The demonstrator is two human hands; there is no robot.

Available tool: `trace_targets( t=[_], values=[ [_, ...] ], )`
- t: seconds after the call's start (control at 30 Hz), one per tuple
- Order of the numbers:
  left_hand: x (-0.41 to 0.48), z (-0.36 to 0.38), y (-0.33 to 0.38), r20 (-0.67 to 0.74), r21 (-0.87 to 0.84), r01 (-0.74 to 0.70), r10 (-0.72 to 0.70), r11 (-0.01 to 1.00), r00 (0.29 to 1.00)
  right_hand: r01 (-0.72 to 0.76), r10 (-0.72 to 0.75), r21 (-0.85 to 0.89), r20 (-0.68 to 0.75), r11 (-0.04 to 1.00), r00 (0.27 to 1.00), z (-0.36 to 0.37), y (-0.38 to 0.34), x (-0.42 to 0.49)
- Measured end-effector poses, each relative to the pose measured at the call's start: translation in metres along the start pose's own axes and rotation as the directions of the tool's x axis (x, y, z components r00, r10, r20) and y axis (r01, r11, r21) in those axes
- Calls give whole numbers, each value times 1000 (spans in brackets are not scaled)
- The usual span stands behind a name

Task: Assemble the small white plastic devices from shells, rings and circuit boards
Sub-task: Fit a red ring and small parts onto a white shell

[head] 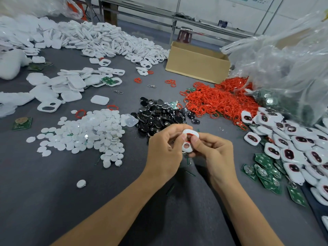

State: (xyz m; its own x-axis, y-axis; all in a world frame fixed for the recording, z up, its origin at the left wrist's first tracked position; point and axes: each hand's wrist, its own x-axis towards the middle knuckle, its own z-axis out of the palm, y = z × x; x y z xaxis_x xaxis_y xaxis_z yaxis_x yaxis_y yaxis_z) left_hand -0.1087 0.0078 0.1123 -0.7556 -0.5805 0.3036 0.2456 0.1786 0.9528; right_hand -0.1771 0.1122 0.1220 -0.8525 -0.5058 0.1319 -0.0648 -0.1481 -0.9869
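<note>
Both hands meet over the grey table, approx. in the middle of its near part. The left hand grips a white shell w/ curled fingers, thumb at the upper edge. The right hand pinches the same shell from the other side, thumb pressing on its face. A red ring sits in the shell and is partly hidden by the thumbs. The shell is held above the table, not touching it, just in front of a pile of black pieces.

To the left of the hands lies a pile of white discs. To the right of the black pieces is a heap of red rings. At the right edge there are many white devices w/ red-rimmed dark openings, and beside them green circuit boards, some under the devices. Further back stands an open cardboard box, w/ a clear plastic bag on its right and a big heap of white frames on its left.
</note>
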Motion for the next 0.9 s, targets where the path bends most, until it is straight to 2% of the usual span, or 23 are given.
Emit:
trace_targets(
  t=[0.23,0.4,0.57,0.63,0.73,0.83,0.9],
  values=[
    [1,2,-1,13,-42,43,-43,998,999,16,-23,-70,-103,997,994,2,4,0],
    [2,2,0,39,-74,68,-65,995,997,52,-87,-202,-168,978,982,4,5,-1],
    [2,2,-3,-71,-2,91,-91,996,993,147,-223,-327,-210,934,952,12,5,0],
    [6,-2,-2,-105,-144,183,-199,973,974,163,-245,-321,-234,933,941,11,6,2],
    [17,-15,0,-177,-383,228,-313,895,933,216,-369,-501,-229,838,901,2,7,10],
    [23,-26,1,-233,-442,194,-321,876,918,189,-392,-657,-177,730,903,-6,7,20],
    [23,-28,0,-240,-444,201,-332,873,912,154,-335,-755,-91,638,938,-10,8,29]
  ],
)
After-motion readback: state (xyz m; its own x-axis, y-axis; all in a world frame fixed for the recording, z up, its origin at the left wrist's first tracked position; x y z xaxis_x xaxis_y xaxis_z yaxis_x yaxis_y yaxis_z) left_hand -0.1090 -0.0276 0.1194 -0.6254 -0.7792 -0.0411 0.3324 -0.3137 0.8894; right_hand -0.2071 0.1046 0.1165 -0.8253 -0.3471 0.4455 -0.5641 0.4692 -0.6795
